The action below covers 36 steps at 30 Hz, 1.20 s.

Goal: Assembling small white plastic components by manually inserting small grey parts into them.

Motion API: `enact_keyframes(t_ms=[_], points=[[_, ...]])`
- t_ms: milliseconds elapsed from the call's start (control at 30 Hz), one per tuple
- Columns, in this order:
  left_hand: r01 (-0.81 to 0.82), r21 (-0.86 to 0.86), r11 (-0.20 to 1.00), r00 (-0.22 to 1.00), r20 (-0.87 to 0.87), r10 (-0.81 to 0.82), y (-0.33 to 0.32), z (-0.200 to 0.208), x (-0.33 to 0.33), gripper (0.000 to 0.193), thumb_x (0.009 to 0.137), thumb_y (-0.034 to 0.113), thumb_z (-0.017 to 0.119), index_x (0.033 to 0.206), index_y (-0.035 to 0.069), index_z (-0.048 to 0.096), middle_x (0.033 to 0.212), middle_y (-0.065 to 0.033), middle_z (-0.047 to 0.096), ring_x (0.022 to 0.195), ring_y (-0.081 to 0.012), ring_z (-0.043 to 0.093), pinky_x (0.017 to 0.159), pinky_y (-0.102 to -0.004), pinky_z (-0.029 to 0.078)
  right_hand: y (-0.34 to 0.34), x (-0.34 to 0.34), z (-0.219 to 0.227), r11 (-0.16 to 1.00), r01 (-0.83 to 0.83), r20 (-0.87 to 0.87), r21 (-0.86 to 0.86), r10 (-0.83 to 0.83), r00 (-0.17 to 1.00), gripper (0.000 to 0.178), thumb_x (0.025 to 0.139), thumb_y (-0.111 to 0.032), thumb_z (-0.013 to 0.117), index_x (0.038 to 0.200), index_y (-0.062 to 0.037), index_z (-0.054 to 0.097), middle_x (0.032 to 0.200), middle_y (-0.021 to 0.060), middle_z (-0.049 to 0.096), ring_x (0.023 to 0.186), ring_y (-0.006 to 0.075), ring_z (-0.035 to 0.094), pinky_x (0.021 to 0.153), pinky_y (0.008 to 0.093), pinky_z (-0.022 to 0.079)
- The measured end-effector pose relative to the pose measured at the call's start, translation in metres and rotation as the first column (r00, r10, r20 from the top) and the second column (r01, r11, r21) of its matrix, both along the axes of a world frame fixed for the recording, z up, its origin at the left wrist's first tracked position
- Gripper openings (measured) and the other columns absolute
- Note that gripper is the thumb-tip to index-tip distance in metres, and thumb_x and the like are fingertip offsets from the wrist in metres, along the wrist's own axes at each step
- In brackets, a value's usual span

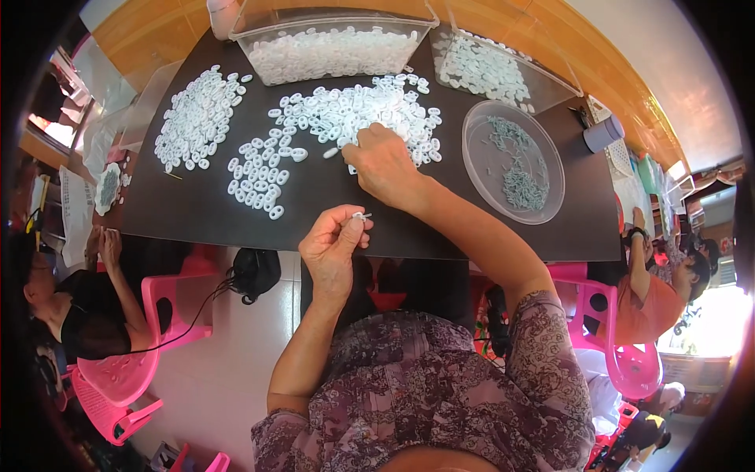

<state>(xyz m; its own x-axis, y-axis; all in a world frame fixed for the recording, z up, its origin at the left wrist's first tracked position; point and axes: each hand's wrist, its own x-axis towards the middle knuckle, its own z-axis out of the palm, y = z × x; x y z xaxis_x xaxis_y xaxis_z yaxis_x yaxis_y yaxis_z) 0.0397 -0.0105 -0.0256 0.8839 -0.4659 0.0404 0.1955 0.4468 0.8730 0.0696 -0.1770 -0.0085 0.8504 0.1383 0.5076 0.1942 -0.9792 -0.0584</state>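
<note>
Just above the table's near edge, my left hand (334,240) pinches a small white plastic piece (359,215) between thumb and fingers. A thin grey pin sticks out of it to the right. My right hand (387,164) reaches down at the near side of the large middle pile of white oval two-holed pieces (334,110). Its fingers are bent and drawn together, and their tips are partly hidden, so whatever they hold cannot be made out. Left of that hand lies a smaller group of the same white pieces (259,175).
Another white pile (197,122) lies at the left. Behind stand a clear bin (259,75) and a second clear box (543,67), both holding white pieces. A round clear tray (474,169) on the right holds grey screw-like pins (524,191). People sit at both sides.
</note>
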Motion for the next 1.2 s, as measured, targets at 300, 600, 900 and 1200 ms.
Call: enact_keyframes(t_ms=[300, 600, 900, 1200], points=[[0.000, 0.002, 1.000, 1.000, 0.005, 0.000, 0.001, 0.002, 0.000, 0.012, 0.086, 0.003, 0.060, 0.096, -0.005, 0.061, 0.079, -0.0107, 0.064, 0.062, -0.0111, 0.055, 0.058, -0.0227, 0.046, -0.002, -0.013, 0.009, 0.996, -0.009, 0.009, 0.089, 0.008, 1.000, 0.015, 0.068, -0.005, 0.066, 0.074, -0.0035, 0.052, 0.073, 0.0124, 0.052, 0.071, 0.0310, 0.049, 0.061, 0.0423, 0.040], [0.000, 0.038, 0.999, 1.000, 0.017, 0.000, 0.001, 0.002, 0.001, 0.012, 0.087, 0.004, 0.060, 0.096, -0.005, 0.061, 0.079, -0.0107, 0.064, 0.060, -0.0110, 0.054, 0.056, -0.0228, 0.046, -0.012, -0.056, 0.030, 0.523, 0.226, -0.307, 0.822, 0.072, 0.949, 0.012, 0.080, -0.006, 0.061, 0.091, 0.0002, 0.062, 0.081, 0.0049, 0.064, 0.070, 0.0126, 0.057, 0.067, 0.0262, 0.046], [0.051, 0.055, 0.997, 0.998, -0.043, -0.049, 0.000, 0.021, -0.007, 0.014, 0.087, 0.004, 0.059, 0.098, -0.005, 0.060, 0.078, -0.0114, 0.064, 0.059, -0.0114, 0.054, 0.054, -0.0230, 0.045, 0.000, -0.094, 0.039, -0.009, 0.199, -0.191, 0.980, 0.241, 0.952, 0.013, 0.081, -0.007, 0.062, 0.091, 0.0006, 0.065, 0.075, 0.0019, 0.063, 0.064, 0.0045, 0.051, 0.056, 0.0188, 0.040], [0.038, 0.083, 0.996, 0.999, 0.014, -0.040, -0.003, 0.033, -0.021, 0.019, 0.087, 0.003, 0.061, 0.104, -0.004, 0.061, 0.078, -0.0094, 0.063, 0.060, -0.0101, 0.056, 0.053, -0.0206, 0.046, 0.012, -0.109, 0.027, 0.029, 0.185, -0.187, 0.982, 0.189, 0.964, 0.017, 0.084, -0.008, 0.061, 0.098, -0.0011, 0.066, 0.078, 0.0017, 0.063, 0.067, 0.0050, 0.052, 0.057, 0.0186, 0.041]])
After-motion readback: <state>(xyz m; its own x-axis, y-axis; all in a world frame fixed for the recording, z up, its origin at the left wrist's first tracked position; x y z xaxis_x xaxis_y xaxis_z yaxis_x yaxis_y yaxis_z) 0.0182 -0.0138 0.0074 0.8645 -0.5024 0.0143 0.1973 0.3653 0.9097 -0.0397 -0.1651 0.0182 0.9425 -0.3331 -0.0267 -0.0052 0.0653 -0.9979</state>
